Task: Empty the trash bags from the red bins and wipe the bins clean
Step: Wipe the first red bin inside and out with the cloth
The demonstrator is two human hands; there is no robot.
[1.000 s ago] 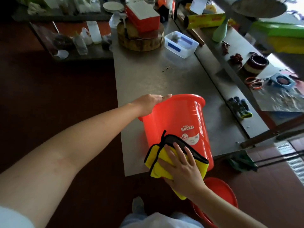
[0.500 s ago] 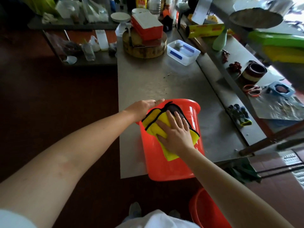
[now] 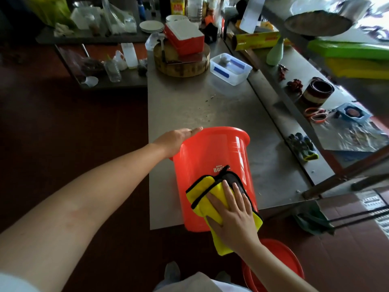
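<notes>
1. Bin (red, no bag showing) is steadied at the table edge by the left hand, fingers straight.
2. Yellow cloth is pressed to its wall under the right hand, fingers spread.
3. Floor bin is judged unwiped.

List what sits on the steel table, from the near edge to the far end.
Red bucket → clear plastic tub → red box with a white lid, resting on the wooden block.
</notes>
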